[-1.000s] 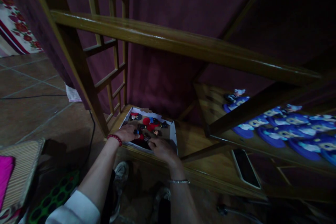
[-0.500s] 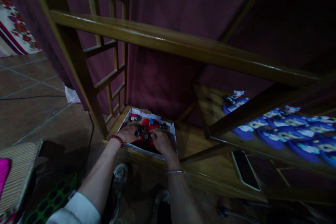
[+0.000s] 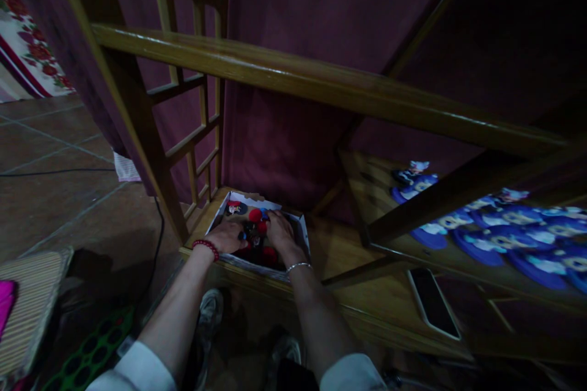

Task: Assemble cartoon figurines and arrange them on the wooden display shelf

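Note:
A shallow white cardboard box point(image 3: 300, 231) sits on the wooden shelf, holding several small red, black and blue figurines. My left hand point(image 3: 225, 237), a red bead bracelet at its wrist, reaches over the box's left side. Its fingers are curled at a small dark figurine point(image 3: 250, 232) near the middle. Toward the far side, my right hand point(image 3: 279, 233) has its fingers closed at a blue and red figurine point(image 3: 263, 215), partly covered by the hand. A red, black and white figurine point(image 3: 236, 208) lies apart in the far left corner.
A wooden rail point(image 3: 293, 73) crosses above the box, and a lattice panel point(image 3: 202, 104) stands left. Several blue figurines on round bases point(image 3: 499, 238) fill a raised shelf at right. A phone point(image 3: 433, 304) lies below them. A purple curtain point(image 3: 293, 134) hangs behind.
My right hand has moved from the box's middle to the far side, onto the blue and red figurine. My left hand stays at nearly the same spot.

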The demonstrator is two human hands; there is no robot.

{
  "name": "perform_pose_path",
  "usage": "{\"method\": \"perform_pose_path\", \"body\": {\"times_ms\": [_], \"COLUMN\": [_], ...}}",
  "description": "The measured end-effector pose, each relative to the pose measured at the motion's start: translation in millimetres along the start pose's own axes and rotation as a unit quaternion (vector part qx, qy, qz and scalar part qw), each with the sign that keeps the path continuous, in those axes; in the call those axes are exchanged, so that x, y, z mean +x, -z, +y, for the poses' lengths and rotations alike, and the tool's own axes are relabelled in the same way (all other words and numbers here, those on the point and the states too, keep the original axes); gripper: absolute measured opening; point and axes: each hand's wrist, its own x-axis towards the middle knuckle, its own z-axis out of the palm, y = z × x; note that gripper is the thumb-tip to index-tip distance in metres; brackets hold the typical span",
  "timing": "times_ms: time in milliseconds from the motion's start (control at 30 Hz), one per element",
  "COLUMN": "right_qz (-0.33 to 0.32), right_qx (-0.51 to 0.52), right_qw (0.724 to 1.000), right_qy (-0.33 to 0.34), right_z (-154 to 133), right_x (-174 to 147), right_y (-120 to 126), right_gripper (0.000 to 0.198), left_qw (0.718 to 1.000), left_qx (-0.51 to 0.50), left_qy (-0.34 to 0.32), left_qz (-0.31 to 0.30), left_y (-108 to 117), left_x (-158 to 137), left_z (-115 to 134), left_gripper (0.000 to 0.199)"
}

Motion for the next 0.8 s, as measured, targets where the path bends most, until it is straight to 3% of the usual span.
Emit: {"method": "perform_pose_path", "body": {"times_ms": [267, 400, 633, 800], "right_qz": [-0.053, -0.043, -0.056, -0.029], "right_qx": [-0.006, -0.034, -0.064, -0.042], "right_qw": [0.999, 0.998, 0.996, 0.998], "right_qy": [0.007, 0.0, -0.033, -0.024], "right_z": [-2.7, 0.3, -4.2, -7.6], "right_x": [11.6, 15.3, 11.7, 5.7], "right_y": [4.5, -0.3, 1.7, -0.6], "right_gripper": [0.05, 0.05, 0.031, 0.032], "left_qw": [1.0, 1.0, 1.0, 1.0], "left_qx": [-0.001, -0.013, -0.011, -0.008], "left_qy": [0.002, 0.013, 0.009, 0.017], "left_qz": [0.003, -0.013, -0.017, -0.018], "left_y": [-1.2, 0.4, 1.9, 1.1], "left_x": [-0.3, -2.2, -4.4, -4.4], "left_z": [3.4, 5.0, 7.9, 8.0], "left_gripper": [0.043, 0.04, 0.039, 0.04]}}
